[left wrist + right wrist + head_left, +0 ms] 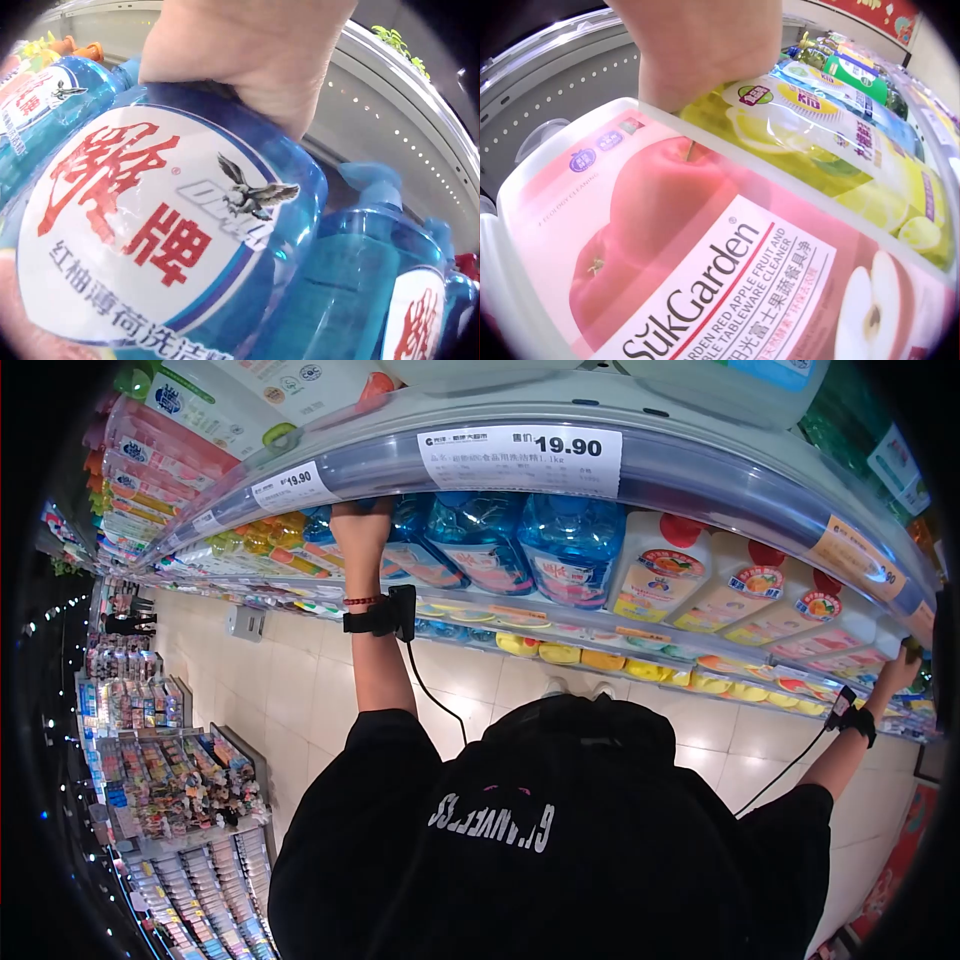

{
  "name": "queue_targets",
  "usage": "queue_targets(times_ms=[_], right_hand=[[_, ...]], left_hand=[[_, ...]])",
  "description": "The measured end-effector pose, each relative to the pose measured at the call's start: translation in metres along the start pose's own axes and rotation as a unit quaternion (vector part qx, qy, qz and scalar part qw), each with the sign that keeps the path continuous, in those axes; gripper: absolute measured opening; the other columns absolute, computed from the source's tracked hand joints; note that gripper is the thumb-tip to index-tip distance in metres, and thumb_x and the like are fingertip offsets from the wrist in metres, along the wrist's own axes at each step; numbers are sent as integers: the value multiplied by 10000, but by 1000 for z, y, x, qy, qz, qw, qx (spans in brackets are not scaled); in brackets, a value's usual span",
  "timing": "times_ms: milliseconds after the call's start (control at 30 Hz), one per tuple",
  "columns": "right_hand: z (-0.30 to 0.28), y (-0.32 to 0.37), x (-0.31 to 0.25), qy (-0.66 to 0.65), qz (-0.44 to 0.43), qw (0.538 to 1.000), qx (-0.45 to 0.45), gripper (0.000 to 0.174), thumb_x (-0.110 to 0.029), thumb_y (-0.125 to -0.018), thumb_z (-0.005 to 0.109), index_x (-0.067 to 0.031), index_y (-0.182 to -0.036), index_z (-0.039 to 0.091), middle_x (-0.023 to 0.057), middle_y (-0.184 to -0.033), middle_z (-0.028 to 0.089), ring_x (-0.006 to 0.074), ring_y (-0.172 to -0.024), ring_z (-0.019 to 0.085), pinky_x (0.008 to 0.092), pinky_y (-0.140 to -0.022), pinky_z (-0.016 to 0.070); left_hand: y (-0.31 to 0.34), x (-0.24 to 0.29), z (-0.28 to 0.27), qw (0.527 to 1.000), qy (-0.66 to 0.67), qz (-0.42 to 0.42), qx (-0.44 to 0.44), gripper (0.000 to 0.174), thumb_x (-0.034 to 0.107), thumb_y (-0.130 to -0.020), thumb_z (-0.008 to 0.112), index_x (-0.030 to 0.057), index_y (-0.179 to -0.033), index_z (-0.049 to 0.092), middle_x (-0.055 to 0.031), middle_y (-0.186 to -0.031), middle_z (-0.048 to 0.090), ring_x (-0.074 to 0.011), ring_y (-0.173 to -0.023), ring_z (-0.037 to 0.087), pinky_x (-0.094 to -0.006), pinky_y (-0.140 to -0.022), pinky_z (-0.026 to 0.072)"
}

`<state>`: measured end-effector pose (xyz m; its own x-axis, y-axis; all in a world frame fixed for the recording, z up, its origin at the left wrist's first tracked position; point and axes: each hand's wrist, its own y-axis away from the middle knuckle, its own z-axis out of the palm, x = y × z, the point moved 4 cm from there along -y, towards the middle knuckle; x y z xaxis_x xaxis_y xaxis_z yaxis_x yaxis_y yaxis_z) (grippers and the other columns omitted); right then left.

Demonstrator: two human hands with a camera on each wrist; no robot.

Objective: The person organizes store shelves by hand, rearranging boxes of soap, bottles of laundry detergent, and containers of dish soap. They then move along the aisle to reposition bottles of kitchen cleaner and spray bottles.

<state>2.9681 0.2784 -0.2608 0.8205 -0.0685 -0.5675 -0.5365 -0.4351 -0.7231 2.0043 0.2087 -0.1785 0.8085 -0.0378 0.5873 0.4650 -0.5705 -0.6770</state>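
Observation:
My left hand (362, 528) reaches under the shelf lip among blue bottles (478, 538). In the left wrist view, the heel of the hand (247, 56) covers the top of a tilted blue bottle (165, 202) with a white label; its fingers are hidden. Far to the right, my right hand (903, 668) is raised at the shelf's end. Seen from the right wrist, that hand (705, 56) is at the top of a yellow lemon-label bottle (817, 142), just behind a pink apple-label container (682, 247). The right fingers are out of sight, so its grip cannot be made out.
White bottles with red caps (660, 570) stand right of the blue ones. A curved price rail (700, 470) runs above them, and yellow items (600, 660) fill a lower shelf. Tiled floor (300, 660) lies below, with other display racks (180, 790) at left.

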Motion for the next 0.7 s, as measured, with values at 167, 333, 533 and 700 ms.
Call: queue_targets(times_ms=[167, 333, 533, 700], right_hand=[[2, -2, 11, 22, -10, 1000, 7, 459, -200, -787, 647, 26, -1179, 576, 171, -1135, 636, 302, -1039, 606, 368, -902, 446], [5, -4, 22, 35, 6, 999, 5, 444, -202, -779, 650, 29, -1152, 584, 183, -1113, 643, 320, -1013, 614, 381, -886, 451], [8, -4, 24, 22, -15, 1000, 16, 474, -265, -766, 659, 20, -1139, 593, 188, -1092, 650, 330, -999, 618, 389, -880, 454], [6, -3, 15, 41, -11, 999, 16, 486, -313, -770, 673, 33, -1103, 597, 206, -1065, 651, 350, -977, 619, 403, -858, 460]], left_hand=[[3, 3, -8, 998, 34, -14, -53, 379, 215, -718, 752, -15, -1004, 655, -195, -957, 683, -299, -874, 656, -339, -810, 473], [8, -19, -57, 1000, 11, 29, 2, 262, 169, -762, 715, -43, -906, 661, -152, -889, 687, -227, -799, 639, -327, -767, 470], [-3, -23, -78, 974, -51, 83, 203, 272, 184, -788, 709, -50, -902, 632, -128, -841, 660, -256, -770, 594, -345, -808, 437], [-29, -76, -50, 997, -14, -71, 43, 450, 270, -727, 767, -46, -1015, 629, -206, -986, 671, -345, -923, 638, -393, -783, 469]])
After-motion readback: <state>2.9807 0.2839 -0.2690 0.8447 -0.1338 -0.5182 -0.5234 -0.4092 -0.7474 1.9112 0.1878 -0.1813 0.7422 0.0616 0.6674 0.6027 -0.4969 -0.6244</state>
